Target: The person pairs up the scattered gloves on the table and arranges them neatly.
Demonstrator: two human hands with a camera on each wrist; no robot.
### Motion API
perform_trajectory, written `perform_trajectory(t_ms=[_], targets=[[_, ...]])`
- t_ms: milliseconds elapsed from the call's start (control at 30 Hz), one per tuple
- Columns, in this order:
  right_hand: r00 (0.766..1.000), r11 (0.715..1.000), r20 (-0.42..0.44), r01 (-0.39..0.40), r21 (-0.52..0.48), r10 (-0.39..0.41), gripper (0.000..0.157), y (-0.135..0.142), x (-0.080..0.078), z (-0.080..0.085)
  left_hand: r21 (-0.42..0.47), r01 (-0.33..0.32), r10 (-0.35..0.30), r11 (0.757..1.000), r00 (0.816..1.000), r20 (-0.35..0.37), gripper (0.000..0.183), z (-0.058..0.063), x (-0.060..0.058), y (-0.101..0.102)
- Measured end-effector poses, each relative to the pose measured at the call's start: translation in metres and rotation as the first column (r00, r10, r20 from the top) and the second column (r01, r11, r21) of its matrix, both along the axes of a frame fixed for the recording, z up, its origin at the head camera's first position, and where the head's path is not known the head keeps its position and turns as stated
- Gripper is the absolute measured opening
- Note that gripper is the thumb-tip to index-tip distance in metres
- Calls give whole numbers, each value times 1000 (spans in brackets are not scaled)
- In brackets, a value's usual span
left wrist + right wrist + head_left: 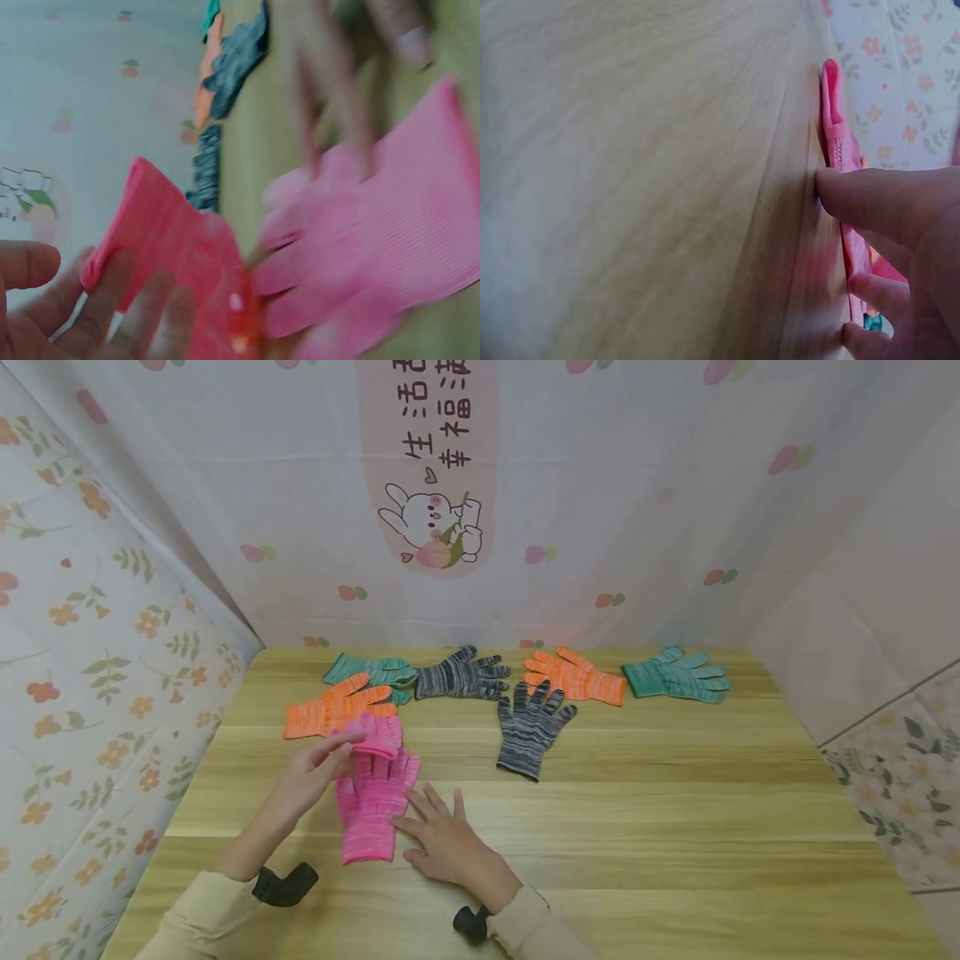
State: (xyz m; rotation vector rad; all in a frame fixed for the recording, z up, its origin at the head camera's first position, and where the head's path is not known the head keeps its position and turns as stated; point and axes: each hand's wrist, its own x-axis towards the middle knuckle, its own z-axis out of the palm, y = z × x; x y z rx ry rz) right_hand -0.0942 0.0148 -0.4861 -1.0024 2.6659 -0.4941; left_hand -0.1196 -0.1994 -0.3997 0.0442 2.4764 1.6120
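Observation:
Two pink knit gloves are at my hands. The lower pink glove (pixel 371 818) lies flat, its fingers pointing away and its cuff toward me. Above its fingertips, my left hand (pixel 303 781) holds the upper pink glove (pixel 378 735) near its cuff. In the left wrist view that cuff (pixel 142 202) stands raised, with fingers across it and the thumb apart from the fabric. My right hand (pixel 450 843) has its fingers spread, the fingertips at the lower glove's right edge. From the right wrist, the thumb (pixel 877 199) shows beside that glove (pixel 838 142).
Behind the upper pink glove lies an orange glove (pixel 315 718), overlapping a green glove (pixel 367 670). Farther right are a grey-striped glove (pixel 457 677), another grey-striped glove (pixel 528 731), an orange glove (pixel 577 679) and a green glove (pixel 675 677). Printed curtains (pixel 600 527) border the wooden table (pixel 675 827).

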Motion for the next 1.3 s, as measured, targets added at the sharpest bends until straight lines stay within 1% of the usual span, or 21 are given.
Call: perform_trajectory(t_ms=[67,133,200,267,333,367,500,633,767,867,1100,1167,1300], targets=[[1000,1000,0,4,-3,-4,48,0,1,0,23,-74,72,997,995,75,45,-13,12,1],[1000,1000,5,9,-3,-9,48,1,1,0,51,-140,131,989,981,143,43,-26,23,2],[1000,1000,3,16,4,-16,48,2,1,-1,86,-192,172,978,964,201,40,-38,33,3],[1000,1000,5,25,10,-25,47,2,1,-1,106,-234,203,966,949,241,38,-49,39,3],[999,999,3,32,14,-32,46,2,0,-2,115,-261,223,958,937,270,34,-57,44,2],[999,999,0,34,17,-34,45,2,0,-2,119,-266,225,957,935,275,33,-61,46,2],[999,999,-9,38,26,-38,45,1,-1,-2,103,-253,214,962,933,290,28,-70,53,2],[999,999,-16,39,37,-39,47,1,0,-2,87,-237,202,967,933,299,25,-75,61,4],[999,999,-11,40,37,-40,47,1,1,-1,50,-259,232,965,923,306,20,-77,67,8],[999,998,-8,43,40,-43,47,1,1,-1,22,-286,264,958,910,320,18,-79,71,13],[999,998,-23,38,40,-37,47,-1,1,-2,-1,-332,317,943,899,303,20,-81,80,17],[999,999,-23,35,35,-34,47,-1,1,-2,-11,-339,326,941,894,306,21,-82,82,17],[999,999,-21,34,29,-33,47,-2,1,-3,-44,-338,335,940,894,297,19,-81,84,16]])
